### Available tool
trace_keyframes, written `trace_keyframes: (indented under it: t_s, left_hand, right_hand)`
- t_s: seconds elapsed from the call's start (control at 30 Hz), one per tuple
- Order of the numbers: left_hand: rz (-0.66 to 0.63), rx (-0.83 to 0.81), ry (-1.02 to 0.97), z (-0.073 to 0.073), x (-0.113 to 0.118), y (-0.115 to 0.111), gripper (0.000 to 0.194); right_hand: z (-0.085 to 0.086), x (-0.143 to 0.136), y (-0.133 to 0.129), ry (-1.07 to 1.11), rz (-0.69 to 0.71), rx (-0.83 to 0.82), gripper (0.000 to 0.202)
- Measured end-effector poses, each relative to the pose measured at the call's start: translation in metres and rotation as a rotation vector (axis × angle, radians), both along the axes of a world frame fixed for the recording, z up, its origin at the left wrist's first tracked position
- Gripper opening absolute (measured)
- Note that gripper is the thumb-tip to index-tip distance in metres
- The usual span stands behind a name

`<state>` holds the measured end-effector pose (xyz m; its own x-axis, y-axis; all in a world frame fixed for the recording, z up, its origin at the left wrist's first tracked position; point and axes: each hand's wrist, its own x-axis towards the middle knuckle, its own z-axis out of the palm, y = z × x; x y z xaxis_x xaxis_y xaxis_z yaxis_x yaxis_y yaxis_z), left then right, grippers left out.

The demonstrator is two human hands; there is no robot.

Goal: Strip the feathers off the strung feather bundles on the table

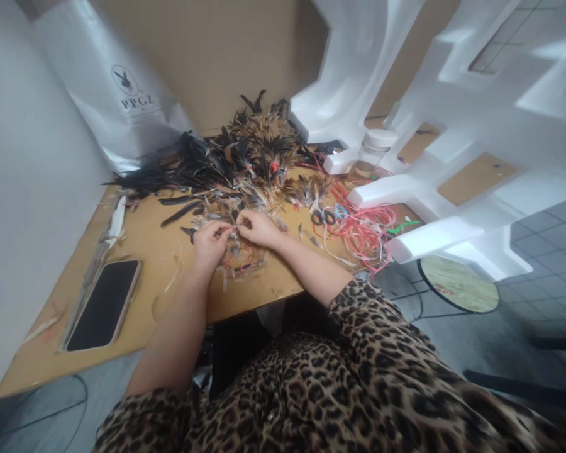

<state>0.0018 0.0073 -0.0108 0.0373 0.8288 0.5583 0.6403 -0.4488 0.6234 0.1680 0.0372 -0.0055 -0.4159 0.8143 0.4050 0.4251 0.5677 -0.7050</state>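
Note:
Both hands meet over the near part of the table, fingertips almost touching. My left hand [210, 246] is closed in a pinch, and so is my right hand [257, 229]. Whatever sits between their fingertips is too small and blurred to name. Just beyond them spreads a big heap of feathers [198, 167], black on the left and brown [268, 135] toward the back. Feather scraps and reddish bits [240, 267] lie under the hands. A dark pointed thing [187, 233] pokes out beside my left hand, its kind unclear.
A phone [104, 305] lies at the left. Black-handled scissors [323, 218] rest beside tangled pink strings [368, 233]. White foam pieces [434, 236] lean in from the right, around a lidded jar [376, 148]. A white bag [122, 94] stands behind left; a round stool [460, 283] is below right.

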Motion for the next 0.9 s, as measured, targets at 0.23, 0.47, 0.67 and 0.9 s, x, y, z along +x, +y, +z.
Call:
trace_keyframes:
  t_s: [0.23, 0.47, 0.67, 0.9]
  left_hand:
    - [-0.020, 0.001, 0.010, 0.0044, 0.0013, -0.0028, 0.010]
    - [-0.044, 0.029, 0.010, 0.0040, 0.0014, -0.0025, 0.010]
    - [0.012, -0.009, -0.037, 0.0057, 0.0025, -0.0045, 0.010]
    - [0.089, -0.122, -0.195, -0.0022, -0.0034, -0.0019, 0.013]
  right_hand:
    - [0.0005, 0.0016, 0.0025, 0.045, 0.056, 0.055, 0.022]
    - [-0.0008, 0.0017, 0.0050, -0.039, 0.072, 0.066, 0.014]
    - [0.0029, 0.0004, 0.0033, 0.004, 0.043, 0.032, 0.010]
    - [-0.0011, 0.0005, 0.0065, 0.122, -0.092, -0.065, 0.010]
